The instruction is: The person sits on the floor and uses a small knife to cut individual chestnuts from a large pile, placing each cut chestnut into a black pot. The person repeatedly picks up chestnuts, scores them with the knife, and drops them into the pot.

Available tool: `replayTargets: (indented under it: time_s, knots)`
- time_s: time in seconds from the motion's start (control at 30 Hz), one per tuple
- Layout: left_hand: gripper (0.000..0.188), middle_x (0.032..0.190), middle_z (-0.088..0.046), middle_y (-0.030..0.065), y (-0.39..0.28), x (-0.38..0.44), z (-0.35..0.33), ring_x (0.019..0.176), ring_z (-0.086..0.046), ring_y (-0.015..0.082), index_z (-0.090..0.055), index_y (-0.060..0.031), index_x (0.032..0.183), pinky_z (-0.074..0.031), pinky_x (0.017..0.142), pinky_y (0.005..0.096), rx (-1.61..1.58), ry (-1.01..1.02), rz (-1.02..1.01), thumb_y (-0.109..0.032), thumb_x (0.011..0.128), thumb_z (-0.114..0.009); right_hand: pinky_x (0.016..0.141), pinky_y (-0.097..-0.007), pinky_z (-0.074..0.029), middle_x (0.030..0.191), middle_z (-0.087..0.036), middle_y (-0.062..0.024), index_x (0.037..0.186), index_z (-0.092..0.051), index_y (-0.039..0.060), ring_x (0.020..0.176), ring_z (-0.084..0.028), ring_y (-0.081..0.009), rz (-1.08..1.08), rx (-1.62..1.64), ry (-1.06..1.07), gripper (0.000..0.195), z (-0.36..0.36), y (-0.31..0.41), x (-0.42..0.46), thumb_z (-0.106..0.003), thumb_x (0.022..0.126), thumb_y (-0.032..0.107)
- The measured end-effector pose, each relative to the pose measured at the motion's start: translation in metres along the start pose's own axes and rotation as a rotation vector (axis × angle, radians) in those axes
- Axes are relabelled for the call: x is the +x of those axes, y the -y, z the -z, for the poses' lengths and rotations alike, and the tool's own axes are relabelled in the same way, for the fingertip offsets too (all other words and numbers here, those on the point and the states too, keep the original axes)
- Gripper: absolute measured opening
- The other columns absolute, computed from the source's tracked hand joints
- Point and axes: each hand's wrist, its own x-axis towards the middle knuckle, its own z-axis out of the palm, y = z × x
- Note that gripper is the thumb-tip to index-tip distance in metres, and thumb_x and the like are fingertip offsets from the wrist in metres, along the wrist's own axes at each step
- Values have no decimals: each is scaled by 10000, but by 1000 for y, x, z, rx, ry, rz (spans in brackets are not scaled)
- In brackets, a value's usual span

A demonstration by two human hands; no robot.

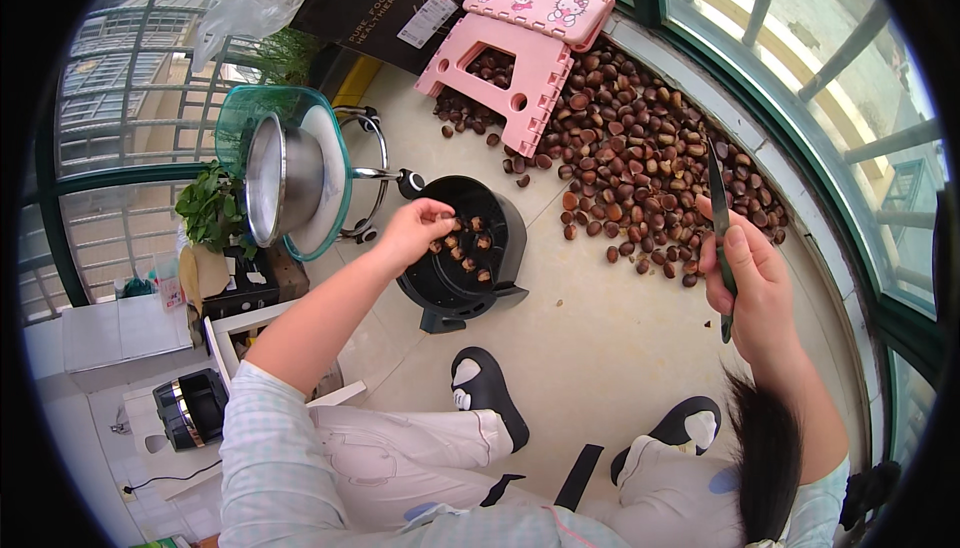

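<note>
Over the black air fryer basket point(513, 233), my left hand point(414, 237) has its fingers pinched around a chestnut point(447, 216), which they mostly cover. Several chestnuts with pale cut marks point(469, 246) lie on the basket's dark bottom. The basket stands on the floor in front of me, its handle point(442, 321) towards my feet. Off to the right, my right hand point(750, 270) grips the dark green handle of a knife point(718, 188). Its blade points away from me, in front of a large heap of brown chestnuts point(637, 150) on the floor.
A pink folding step stool point(517, 60) stands among the chestnuts. Left of the basket, a steel bowl point(300, 177) rests on a teal-backed chair point(346, 203). A black box point(382, 4) is at the back. My shoes point(491, 398) are on the tiled floor point(570, 353).
</note>
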Motion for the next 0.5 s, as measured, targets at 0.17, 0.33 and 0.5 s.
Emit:
replayTargets:
  time_s: [0.17, 0.33, 0.5]
  knots:
    - [216, 875, -666, 96, 75, 23, -30, 783, -652, 176, -640, 17, 997, -545, 767, 303, 583, -91, -163, -67, 821, -732, 472, -182, -275, 814, -507, 8, 1371, -491, 19, 517, -362, -33, -21, -37, 26, 442, 0, -2, -6, -411, 1056, 317]
    - [172, 863, -673, 117, 82, 23, -65, 799, -676, 198, -629, 29, 951, -549, 748, 314, 512, 19, -158, -29, 814, -716, 479, -185, -280, 814, -508, 8, 1367, -499, 25, 522, -363, -39, -36, -68, 13, 427, 3, -7, -9, -409, 1057, 304]
    - [173, 899, -618, 118, 89, 10, -69, 794, -626, 230, -689, -11, 931, -520, 762, 353, 691, -95, -368, -89, 791, -755, 483, -182, -289, 818, -516, 11, 1359, -507, 18, 531, -377, -37, 0, -80, 54, 419, -2, -5, -8, -415, 1056, 293]
